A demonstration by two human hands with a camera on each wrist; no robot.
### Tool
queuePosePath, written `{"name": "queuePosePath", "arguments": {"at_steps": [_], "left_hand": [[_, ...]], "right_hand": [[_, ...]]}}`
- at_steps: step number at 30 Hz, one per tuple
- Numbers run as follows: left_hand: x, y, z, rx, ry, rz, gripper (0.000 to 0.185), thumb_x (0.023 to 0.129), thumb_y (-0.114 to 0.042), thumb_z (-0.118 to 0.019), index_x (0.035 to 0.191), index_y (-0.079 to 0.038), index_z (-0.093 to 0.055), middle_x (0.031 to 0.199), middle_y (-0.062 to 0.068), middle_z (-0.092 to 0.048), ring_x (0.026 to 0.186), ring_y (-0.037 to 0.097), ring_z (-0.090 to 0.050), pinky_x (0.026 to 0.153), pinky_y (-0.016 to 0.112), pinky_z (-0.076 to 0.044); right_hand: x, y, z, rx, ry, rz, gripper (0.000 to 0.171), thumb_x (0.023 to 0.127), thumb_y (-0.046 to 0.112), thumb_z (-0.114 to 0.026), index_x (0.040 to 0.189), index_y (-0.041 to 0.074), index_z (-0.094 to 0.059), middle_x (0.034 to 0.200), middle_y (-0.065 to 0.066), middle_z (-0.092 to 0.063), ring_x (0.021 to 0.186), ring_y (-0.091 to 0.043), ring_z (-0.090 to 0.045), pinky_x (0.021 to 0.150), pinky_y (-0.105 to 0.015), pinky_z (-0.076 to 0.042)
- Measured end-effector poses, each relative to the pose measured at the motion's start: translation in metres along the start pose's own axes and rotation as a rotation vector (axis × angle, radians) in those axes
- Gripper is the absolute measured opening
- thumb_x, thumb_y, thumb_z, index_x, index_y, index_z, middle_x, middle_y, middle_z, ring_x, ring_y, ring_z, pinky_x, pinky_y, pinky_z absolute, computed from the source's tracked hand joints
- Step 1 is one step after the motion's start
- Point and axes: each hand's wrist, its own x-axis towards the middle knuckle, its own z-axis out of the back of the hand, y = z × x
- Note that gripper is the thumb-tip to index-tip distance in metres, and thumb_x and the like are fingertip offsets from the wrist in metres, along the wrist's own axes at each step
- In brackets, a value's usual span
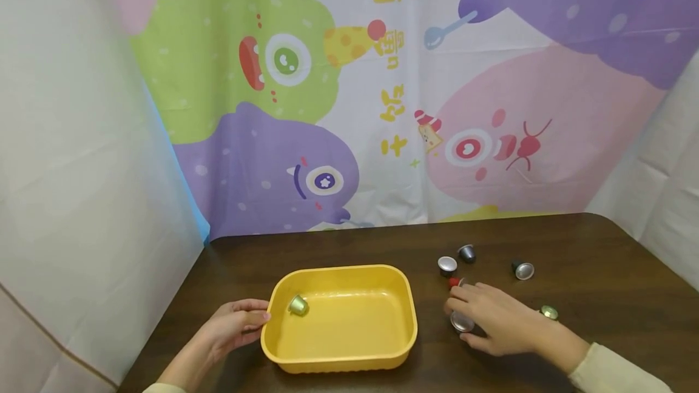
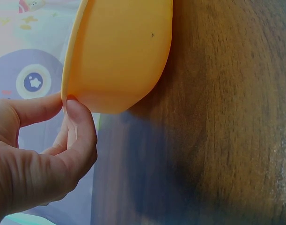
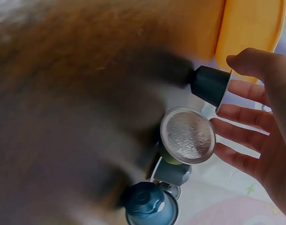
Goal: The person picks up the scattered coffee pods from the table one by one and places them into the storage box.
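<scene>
A yellow plastic basin (image 1: 341, 364) stands on the table with one green coffee capsule (image 1: 298, 305) inside, near its left wall. My left hand (image 1: 238, 324) pinches the basin's left rim between thumb and fingers, as the left wrist view (image 2: 49, 159) shows. Right of the basin, my right hand (image 1: 499, 319) hovers low over a dark coffee capsule (image 3: 209, 85) with a silver lid (image 1: 462, 321). Its thumb and fingers are spread about that lid; a firm grip is not visible. Beside it in the right wrist view is another silver-lidded capsule (image 3: 188, 136).
A red capsule (image 1: 454, 282) shows just beyond the right hand's fingers. Farther back lie a silver-lidded capsule (image 1: 447, 265), a dark grey one (image 1: 467, 253) and a black one (image 1: 523, 270). A green capsule (image 1: 548, 312) sits by the right wrist. A printed curtain (image 1: 382, 199) hangs behind the table.
</scene>
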Motion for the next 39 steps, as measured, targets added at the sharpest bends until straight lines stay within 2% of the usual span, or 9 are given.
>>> {"name": "queuePosePath", "arguments": {"at_steps": [7,13,17,24,35,39], "left_hand": [[0.0002,0.0027,-0.0029,0.016,-0.01,0.005,0.038,0.087,-0.007,-0.065,0.12,0.008,-0.057,0.092,0.002,-0.07,0.083,0.013,-0.065,0.082,0.036,-0.057],[0.0008,0.0002,-0.002,0.021,-0.016,0.007,0.039,0.087,-0.009,-0.067,0.121,0.008,-0.057,0.093,0.002,-0.07,0.083,0.013,-0.065,0.083,0.037,-0.057],[-0.0007,-0.0003,0.0002,0.015,0.011,-0.007,0.039,0.087,-0.009,-0.066,0.121,0.008,-0.057,0.092,0.002,-0.069,0.083,0.012,-0.065,0.083,0.035,-0.057],[-0.002,0.0,-0.0012,0.015,-0.005,0.008,0.04,0.087,-0.008,-0.066,0.122,0.008,-0.056,0.093,0.002,-0.069,0.082,0.013,-0.065,0.083,0.036,-0.057],[-0.0031,-0.0019,-0.0001,0.022,0.013,0.008,0.04,0.088,-0.009,-0.065,0.123,0.008,-0.055,0.091,0.0,-0.069,0.082,0.012,-0.065,0.082,0.033,-0.058],[-0.0025,-0.0027,0.0008,0.013,0.043,-0.003,0.041,0.089,-0.009,-0.065,0.124,0.008,-0.054,0.09,-0.002,-0.069,0.083,0.01,-0.064,0.08,0.031,-0.058]], "right_hand": [[-0.0077,0.0013,-0.0055,-0.004,-0.007,-0.004,0.037,0.069,0.028,-0.079,0.1,0.02,-0.061,0.094,0.013,-0.055,0.081,0.0,-0.046,0.067,-0.022,-0.043],[-0.0056,-0.0014,-0.0058,-0.018,-0.015,0.013,0.036,0.069,0.028,-0.079,0.099,0.019,-0.061,0.092,0.012,-0.054,0.082,-0.001,-0.047,0.067,-0.022,-0.042],[-0.0033,-0.0011,-0.0058,-0.016,-0.027,0.019,0.034,0.069,0.026,-0.078,0.098,0.019,-0.061,0.09,0.012,-0.055,0.082,-0.002,-0.048,0.067,-0.022,-0.043],[-0.0037,0.0014,-0.0057,-0.005,-0.004,0.001,0.032,0.07,0.023,-0.077,0.097,0.019,-0.061,0.091,0.011,-0.056,0.082,-0.003,-0.05,0.067,-0.023,-0.044],[-0.0028,-0.0003,-0.0025,0.029,0.011,-0.007,0.031,0.07,0.019,-0.078,0.096,0.019,-0.061,0.089,0.01,-0.055,0.078,-0.002,-0.046,0.066,-0.024,-0.044],[-0.0023,-0.0024,-0.0004,0.016,0.014,-0.004,0.031,0.07,0.019,-0.078,0.095,0.02,-0.061,0.088,0.01,-0.055,0.078,-0.002,-0.046,0.067,-0.024,-0.044]]}}
